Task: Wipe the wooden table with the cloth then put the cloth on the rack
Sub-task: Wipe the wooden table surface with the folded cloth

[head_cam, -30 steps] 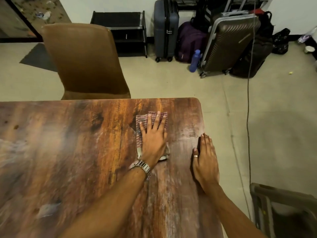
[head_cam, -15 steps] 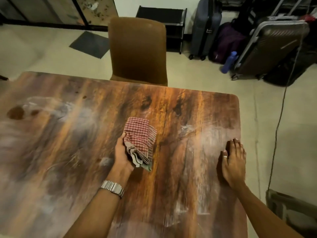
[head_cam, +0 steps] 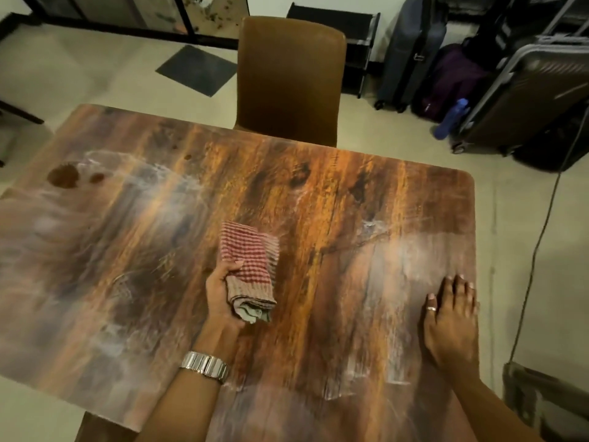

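Observation:
The wooden table (head_cam: 366,218) fills most of the view, its top streaked with pale smears and a few dark spots at the far left. My left hand (head_cam: 221,293) grips a folded red-and-white checked cloth (head_cam: 251,266) just above the middle of the table. My right hand (head_cam: 452,317) lies flat, fingers together, on the table near its right edge. A low black rack (head_cam: 347,30) stands against the far wall behind the chair.
A brown chair (head_cam: 290,78) is pushed to the table's far side. Suitcases (head_cam: 411,49), a purple bag and a blue bottle (head_cam: 451,119) line the back right wall. A cable (head_cam: 538,247) hangs at the right. A dark mat (head_cam: 197,68) lies on the floor.
My left hand went from pressing the cloth flat on the table to gripping it bunched and lifted. The view swung left, showing more table. My right hand stayed flat.

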A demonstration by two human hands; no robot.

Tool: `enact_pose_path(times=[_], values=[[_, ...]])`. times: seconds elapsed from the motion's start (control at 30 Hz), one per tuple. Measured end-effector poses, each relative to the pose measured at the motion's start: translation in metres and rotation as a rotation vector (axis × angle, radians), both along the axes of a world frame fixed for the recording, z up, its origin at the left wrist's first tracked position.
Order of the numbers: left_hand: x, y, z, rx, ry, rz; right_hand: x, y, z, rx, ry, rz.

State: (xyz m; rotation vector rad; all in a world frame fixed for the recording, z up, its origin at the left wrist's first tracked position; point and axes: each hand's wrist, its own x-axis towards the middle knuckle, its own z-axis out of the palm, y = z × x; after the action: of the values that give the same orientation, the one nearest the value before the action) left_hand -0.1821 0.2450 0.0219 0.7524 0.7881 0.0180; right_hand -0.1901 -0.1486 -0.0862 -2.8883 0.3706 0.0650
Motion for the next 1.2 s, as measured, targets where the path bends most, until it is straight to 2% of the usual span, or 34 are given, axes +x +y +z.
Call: enact_pose_path(times=[0.03, 0.1, 0.23, 0.27, 0.33, 0.5, 0.7, 0.87, 0.97, 1.03, 1.2], values=[[0.006, -0.004, -0.006, 0.109, -0.014, -0.031, 0.001, 0.002, 0.002, 0.019, -0.017, 0.013], [0.023, -0.015, -0.022, 0.487, -0.010, -0.229, 0.003, 0.003, -0.003, -0.003, 0.005, 0.023], [0.062, -0.051, -0.079, 1.373, -0.132, -0.873, 0.003, 0.000, -0.005, -0.028, -0.028, 0.027], [0.070, -0.060, -0.092, 1.530, -0.113, -0.981, 0.003, 0.001, -0.006, -0.021, -0.032, 0.018], [0.083, -0.082, -0.104, 1.684, -0.060, -1.045, 0.005, 0.000, -0.009, -0.003, -0.027, 0.001], [0.101, -0.156, -0.104, 1.838, -0.087, -1.176, 0.005, 0.000, -0.012, 0.016, -0.016, -0.011], [0.106, -0.263, -0.103, 1.815, -0.316, -1.220, 0.006, -0.004, -0.018, 0.043, -0.012, -0.040], [0.114, -0.294, -0.105, 1.820, -0.310, -1.250, 0.007, -0.006, -0.020, 0.063, -0.030, -0.032], [0.126, -0.262, -0.106, 1.843, -0.267, -1.237, 0.005, -0.006, -0.016, 0.065, -0.044, -0.020], [0.141, -0.214, -0.109, 1.879, -0.162, -1.200, 0.004, -0.006, -0.014, 0.061, -0.049, -0.014], [0.166, -0.023, -0.116, 1.897, 0.184, -0.954, 0.005, -0.003, -0.013, 0.044, -0.043, -0.025]])
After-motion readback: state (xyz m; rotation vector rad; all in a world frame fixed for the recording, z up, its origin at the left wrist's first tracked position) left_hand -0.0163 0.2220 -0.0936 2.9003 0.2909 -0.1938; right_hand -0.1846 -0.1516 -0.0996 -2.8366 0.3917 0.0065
